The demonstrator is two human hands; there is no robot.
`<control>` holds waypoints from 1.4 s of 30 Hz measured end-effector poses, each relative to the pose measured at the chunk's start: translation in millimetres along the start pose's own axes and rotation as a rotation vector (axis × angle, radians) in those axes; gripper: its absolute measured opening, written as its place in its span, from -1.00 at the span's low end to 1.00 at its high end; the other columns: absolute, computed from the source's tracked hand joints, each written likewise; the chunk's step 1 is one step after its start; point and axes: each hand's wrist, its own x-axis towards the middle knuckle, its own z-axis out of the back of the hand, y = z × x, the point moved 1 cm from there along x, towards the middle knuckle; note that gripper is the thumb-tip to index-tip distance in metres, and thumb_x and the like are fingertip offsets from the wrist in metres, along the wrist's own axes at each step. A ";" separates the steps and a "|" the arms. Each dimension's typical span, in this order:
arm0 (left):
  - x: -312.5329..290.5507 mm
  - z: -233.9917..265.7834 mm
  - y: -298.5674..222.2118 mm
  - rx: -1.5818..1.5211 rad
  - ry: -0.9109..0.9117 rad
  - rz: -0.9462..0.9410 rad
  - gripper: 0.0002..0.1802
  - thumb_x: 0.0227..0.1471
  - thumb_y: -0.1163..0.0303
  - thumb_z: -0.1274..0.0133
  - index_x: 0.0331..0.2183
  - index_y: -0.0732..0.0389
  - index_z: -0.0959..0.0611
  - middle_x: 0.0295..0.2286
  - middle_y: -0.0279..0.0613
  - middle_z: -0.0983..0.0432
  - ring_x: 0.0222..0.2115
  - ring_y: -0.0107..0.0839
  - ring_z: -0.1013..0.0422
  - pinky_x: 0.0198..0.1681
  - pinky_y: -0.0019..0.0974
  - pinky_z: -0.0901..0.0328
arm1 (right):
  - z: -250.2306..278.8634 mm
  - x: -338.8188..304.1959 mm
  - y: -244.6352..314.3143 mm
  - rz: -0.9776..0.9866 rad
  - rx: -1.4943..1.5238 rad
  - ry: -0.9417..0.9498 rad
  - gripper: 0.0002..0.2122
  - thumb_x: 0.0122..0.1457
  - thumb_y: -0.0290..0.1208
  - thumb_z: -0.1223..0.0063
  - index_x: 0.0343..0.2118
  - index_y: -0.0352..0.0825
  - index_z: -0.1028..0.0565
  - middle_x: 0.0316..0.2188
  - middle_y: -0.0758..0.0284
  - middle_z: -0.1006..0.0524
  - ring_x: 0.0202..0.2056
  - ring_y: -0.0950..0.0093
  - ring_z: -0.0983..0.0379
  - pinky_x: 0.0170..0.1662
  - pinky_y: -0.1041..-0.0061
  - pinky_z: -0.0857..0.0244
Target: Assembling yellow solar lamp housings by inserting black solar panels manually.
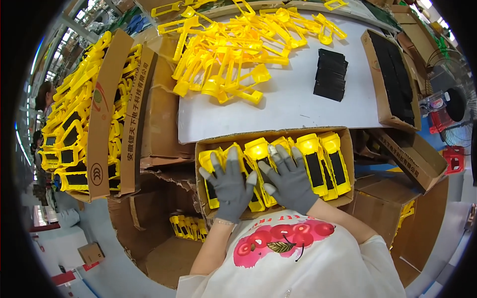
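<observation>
In front of my body stands a cardboard box (pixel 350 164) with a row of yellow plastic housings (pixel 312 158) packed in it, each with a black panel. Both my hands wear grey gloves. My left hand (pixel 229 186) lies with fingers spread on the housings at the box's left end. Over the middle of the row, my right hand (pixel 290 184) rests with its fingers stretched across the tops. The hands cover parts of several housings. Neither hand is closed around a housing.
Loose yellow frames (pixel 233 49) lie heaped on the white table (pixel 288 111). A stack of black panels (pixel 331 74) lies to their right, beside a box of black panels (pixel 392 74). At left, an overfilled carton (pixel 102 124) holds yellow housings. A fan (pixel 454 89) stands far right.
</observation>
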 end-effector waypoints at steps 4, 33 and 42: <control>22.2 1.8 4.5 0.017 0.016 -0.102 -0.28 0.07 0.06 0.06 0.18 0.24 -0.24 0.17 -0.05 -0.14 0.21 0.22 0.09 0.18 0.43 0.38 | -1.6 5.6 6.3 -0.031 0.010 0.014 -0.52 0.04 -0.13 -0.06 0.05 -0.16 -0.42 0.17 0.05 -0.22 0.23 0.12 -0.06 0.24 -0.10 0.25; 233.8 5.0 103.1 -0.121 -0.093 -0.553 -0.42 -0.25 0.73 0.03 -0.06 0.27 -0.44 0.06 0.03 -0.29 0.03 0.09 -0.25 0.08 -0.06 -0.24 | 87.7 -3.1 -144.2 -0.509 0.128 -0.440 -0.79 0.02 -0.36 -0.16 -0.23 -0.17 -0.52 -0.29 0.31 -0.48 -0.21 0.31 -0.45 -0.18 0.37 -0.36; 173.6 53.9 63.8 -0.361 -0.092 -0.479 -0.50 -0.12 0.73 0.07 -0.07 0.24 -0.53 -0.07 -0.03 -0.47 -0.06 -0.02 -0.41 -0.02 -0.22 -0.32 | 57.0 61.7 -221.5 -0.270 -0.226 -0.275 -0.71 -0.09 -0.35 -0.22 -0.23 -0.17 -0.51 -0.24 0.36 -0.43 -0.22 0.35 -0.43 -0.20 0.36 -0.36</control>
